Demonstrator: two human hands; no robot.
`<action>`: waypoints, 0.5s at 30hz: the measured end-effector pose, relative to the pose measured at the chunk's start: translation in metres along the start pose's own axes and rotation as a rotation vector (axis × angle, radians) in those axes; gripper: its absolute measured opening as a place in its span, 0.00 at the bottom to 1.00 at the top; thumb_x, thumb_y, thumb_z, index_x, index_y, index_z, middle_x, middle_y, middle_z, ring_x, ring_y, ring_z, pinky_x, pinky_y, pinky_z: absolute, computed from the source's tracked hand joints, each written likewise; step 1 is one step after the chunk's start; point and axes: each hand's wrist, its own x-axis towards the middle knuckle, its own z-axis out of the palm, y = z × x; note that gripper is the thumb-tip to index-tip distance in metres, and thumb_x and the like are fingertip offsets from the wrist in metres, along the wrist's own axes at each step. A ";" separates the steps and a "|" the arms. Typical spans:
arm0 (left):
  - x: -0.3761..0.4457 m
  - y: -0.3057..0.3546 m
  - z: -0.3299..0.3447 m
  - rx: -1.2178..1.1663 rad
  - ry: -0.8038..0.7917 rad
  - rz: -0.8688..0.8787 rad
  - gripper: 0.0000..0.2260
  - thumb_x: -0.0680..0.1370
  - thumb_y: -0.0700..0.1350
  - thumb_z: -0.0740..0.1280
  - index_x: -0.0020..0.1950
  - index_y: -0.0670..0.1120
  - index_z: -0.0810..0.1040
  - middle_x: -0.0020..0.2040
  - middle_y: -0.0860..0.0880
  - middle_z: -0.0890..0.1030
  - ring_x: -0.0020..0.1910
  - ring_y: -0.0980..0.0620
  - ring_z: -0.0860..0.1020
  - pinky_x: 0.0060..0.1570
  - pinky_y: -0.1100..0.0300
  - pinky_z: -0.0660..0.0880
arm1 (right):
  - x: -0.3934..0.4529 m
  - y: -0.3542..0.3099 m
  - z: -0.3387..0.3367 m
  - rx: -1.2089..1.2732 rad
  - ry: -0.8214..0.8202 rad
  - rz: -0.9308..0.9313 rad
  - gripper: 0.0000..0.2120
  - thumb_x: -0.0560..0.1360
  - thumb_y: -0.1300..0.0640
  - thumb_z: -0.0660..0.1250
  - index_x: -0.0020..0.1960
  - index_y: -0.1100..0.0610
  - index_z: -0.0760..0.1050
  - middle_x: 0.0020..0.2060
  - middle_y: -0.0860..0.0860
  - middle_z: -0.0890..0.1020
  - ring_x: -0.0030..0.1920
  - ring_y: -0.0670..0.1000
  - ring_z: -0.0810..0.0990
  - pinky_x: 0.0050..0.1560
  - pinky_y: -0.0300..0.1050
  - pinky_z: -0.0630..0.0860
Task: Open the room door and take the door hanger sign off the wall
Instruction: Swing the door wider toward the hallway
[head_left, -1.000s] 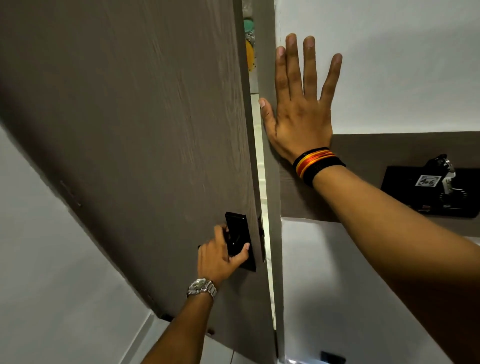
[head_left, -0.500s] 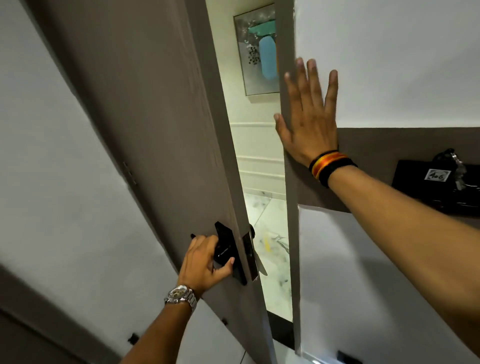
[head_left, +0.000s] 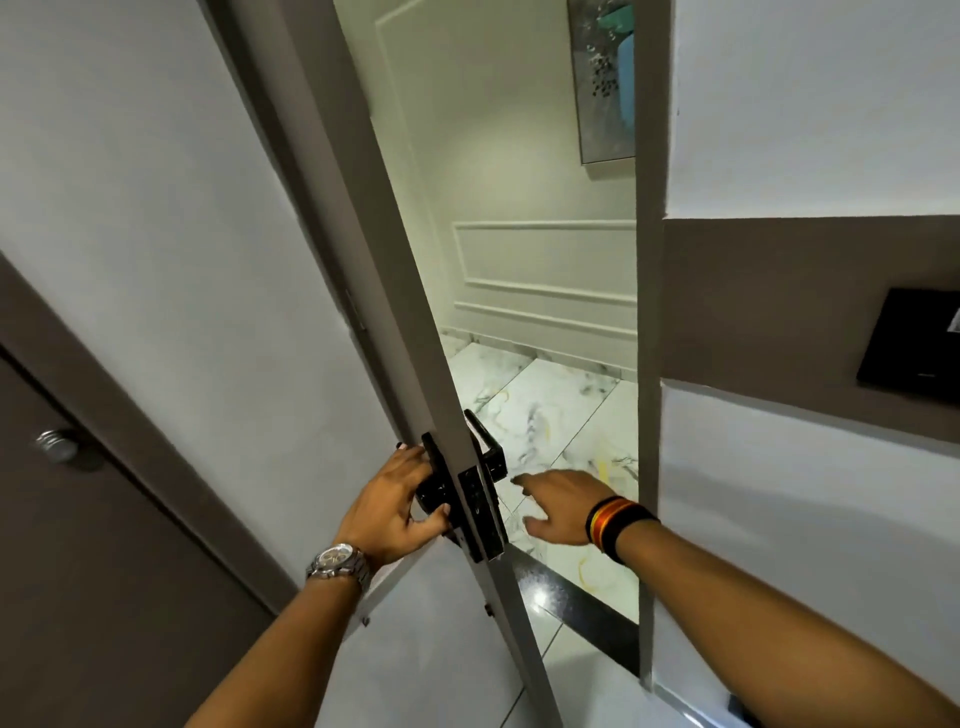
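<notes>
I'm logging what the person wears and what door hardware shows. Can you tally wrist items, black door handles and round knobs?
Wristwatch on the left wrist: 1
Striped wristband on the right wrist: 1
Black door handles: 2, the inner handle held by the left hand, the outer handle near the open right hand
Round metal knob: 1
Total: 5

The door (head_left: 332, 218) is swinging much wider now, opening up more of the corridor floor (head_left: 561, 410). The right hand (head_left: 563, 506) is coming off the wall and dropping low, reaching beside the outer handle (head_left: 485, 447), just across from the left hand (head_left: 392, 506).
</notes>
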 end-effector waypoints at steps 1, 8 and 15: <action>-0.004 -0.001 -0.004 0.005 -0.011 -0.012 0.27 0.76 0.59 0.66 0.73 0.50 0.75 0.75 0.51 0.74 0.76 0.49 0.70 0.77 0.45 0.65 | 0.001 -0.004 0.009 0.029 -0.040 0.009 0.34 0.78 0.45 0.64 0.80 0.55 0.60 0.69 0.56 0.78 0.65 0.59 0.78 0.62 0.54 0.77; -0.041 -0.014 -0.023 0.017 -0.065 -0.150 0.30 0.76 0.61 0.64 0.76 0.51 0.71 0.79 0.49 0.69 0.79 0.46 0.65 0.75 0.43 0.68 | 0.018 -0.040 0.030 0.196 -0.065 0.000 0.39 0.74 0.40 0.66 0.80 0.53 0.60 0.67 0.55 0.79 0.64 0.59 0.79 0.60 0.53 0.78; -0.068 -0.019 -0.046 0.010 -0.026 -0.167 0.15 0.74 0.56 0.69 0.59 0.58 0.76 0.61 0.51 0.74 0.59 0.46 0.74 0.57 0.50 0.76 | 0.024 -0.097 0.042 -0.177 0.136 -0.194 0.18 0.81 0.50 0.56 0.44 0.58 0.79 0.40 0.58 0.84 0.40 0.60 0.83 0.36 0.46 0.67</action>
